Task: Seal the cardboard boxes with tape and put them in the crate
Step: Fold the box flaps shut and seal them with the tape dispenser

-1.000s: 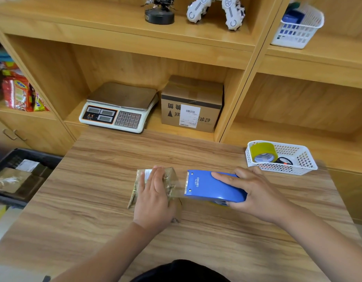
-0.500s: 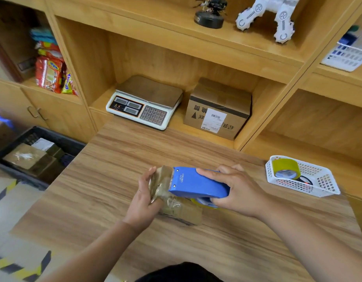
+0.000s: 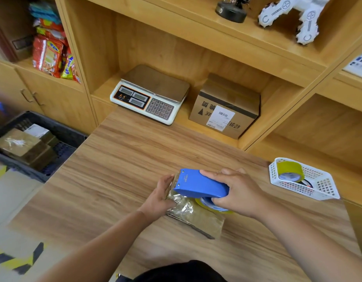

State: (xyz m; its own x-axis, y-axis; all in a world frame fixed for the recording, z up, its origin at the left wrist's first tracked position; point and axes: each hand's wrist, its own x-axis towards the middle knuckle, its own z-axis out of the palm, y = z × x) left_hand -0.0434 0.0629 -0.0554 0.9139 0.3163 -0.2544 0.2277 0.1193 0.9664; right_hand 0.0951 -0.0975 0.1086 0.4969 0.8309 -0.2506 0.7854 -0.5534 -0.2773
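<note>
Pressing firmly should seat tape; right hand (image 3: 237, 192) wraps the tape dispenser (image 3: 200, 186); left hand (image 3: 161, 197) clasps the cardboard box (image 3: 198, 217), blade beside its fingers.

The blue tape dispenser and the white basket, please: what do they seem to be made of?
The tape dispenser: probably painted metal or hard plastic; smooth, even blue sheen. The white basket: likely moulded plastic; thin perforated lattice walls.

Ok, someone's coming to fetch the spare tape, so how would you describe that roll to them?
Find the wooden table; a white mesh basket stands at its far right edge. The spare roll leans inside it, olive-yellow around a pale blue core, loose, unlike the mounted roll in the blue dispenser gripped by the right hand.
</note>
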